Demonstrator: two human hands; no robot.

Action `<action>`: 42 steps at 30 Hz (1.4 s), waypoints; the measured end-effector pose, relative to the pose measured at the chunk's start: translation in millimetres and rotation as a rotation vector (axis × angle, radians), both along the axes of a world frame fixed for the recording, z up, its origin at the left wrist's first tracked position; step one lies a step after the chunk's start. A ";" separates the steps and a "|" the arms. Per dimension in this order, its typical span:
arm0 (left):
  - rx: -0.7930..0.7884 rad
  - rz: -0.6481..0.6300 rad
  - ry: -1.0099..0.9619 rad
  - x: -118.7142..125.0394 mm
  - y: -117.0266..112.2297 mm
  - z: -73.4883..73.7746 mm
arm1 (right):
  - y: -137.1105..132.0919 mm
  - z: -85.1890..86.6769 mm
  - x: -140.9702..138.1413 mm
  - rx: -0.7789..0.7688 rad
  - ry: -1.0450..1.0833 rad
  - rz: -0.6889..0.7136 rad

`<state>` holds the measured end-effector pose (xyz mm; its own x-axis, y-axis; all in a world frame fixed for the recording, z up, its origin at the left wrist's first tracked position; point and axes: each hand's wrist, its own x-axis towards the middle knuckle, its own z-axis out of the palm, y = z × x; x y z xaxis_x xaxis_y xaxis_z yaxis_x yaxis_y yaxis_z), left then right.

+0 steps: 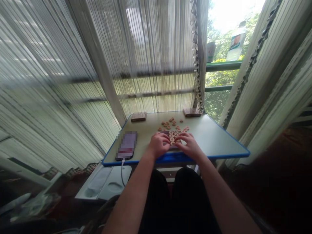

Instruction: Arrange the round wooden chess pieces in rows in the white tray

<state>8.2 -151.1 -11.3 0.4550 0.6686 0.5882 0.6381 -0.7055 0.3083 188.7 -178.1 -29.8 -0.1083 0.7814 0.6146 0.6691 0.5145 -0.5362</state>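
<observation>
A shallow purplish box (173,147) lies near the table's front edge, with rows of round Chinese chess pieces (172,139) in it, pale with dark marks. From the left, my left hand (159,144) reaches over the box, its fingers bent and closed at the edge of the rows. My right hand (190,147) comes in from the right, thumb and forefinger closed on pieces at the other side. My fingers hide part of the box. Behind it, several loose pieces (168,124) are scattered on the table, some close to the right fingers.
The pale table (214,139) has a blue rim. A phone (127,145) with a white cable (122,172) lies at the left. Two flat brown boxes, a left one (138,116) and a right one (192,112), sit at the far edge. Curtains (156,48) hang behind.
</observation>
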 end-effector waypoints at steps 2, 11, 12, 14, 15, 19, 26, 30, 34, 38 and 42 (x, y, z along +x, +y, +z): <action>-0.005 0.003 0.023 0.6 -0.4 0.1 | 0.0 -0.3 0.3 -0.004 0.045 -0.032; -0.019 0.029 0.067 2.3 -0.2 -1.2 | 0.0 1.2 2.6 -0.039 0.115 -0.039; -0.027 0.030 0.067 2.4 -0.5 -0.9 | 0.2 1.1 2.9 -0.041 0.113 -0.040; -0.038 0.032 0.059 2.6 -0.5 -0.6 | 0.4 1.0 3.3 -0.042 0.112 -0.043; -0.040 0.036 0.052 2.6 -0.3 -0.8 | 0.5 0.9 3.5 -0.042 0.113 -0.043; -0.045 0.087 0.026 2.9 2.3 -2.9 | 0.5 0.9 3.9 -0.053 0.126 -0.047; -0.054 0.132 0.068 4.3 5.1 -4.5 | -1.1 2.8 3.5 -0.071 0.147 -0.039; -0.047 0.106 0.079 5.4 5.3 -4.5 | -1.8 3.3 3.6 -0.076 0.155 -0.043; -0.053 0.093 0.091 5.7 6.1 -5.4 | -1.6 2.3 3.9 -0.090 0.156 -0.052; -0.084 0.105 0.110 5.4 3.9 -3.2 | -0.9 1.5 4.4 -0.099 0.155 -0.049; -0.131 0.164 0.091 5.8 -0.6 2.4 | -0.4 2.1 4.9 -0.101 0.152 -0.049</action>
<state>14.0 -151.7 -8.9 0.3813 0.8058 0.4531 0.7705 -0.5478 0.3259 193.6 -178.4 -27.6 0.0192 0.8422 0.5388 0.5993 0.4217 -0.6805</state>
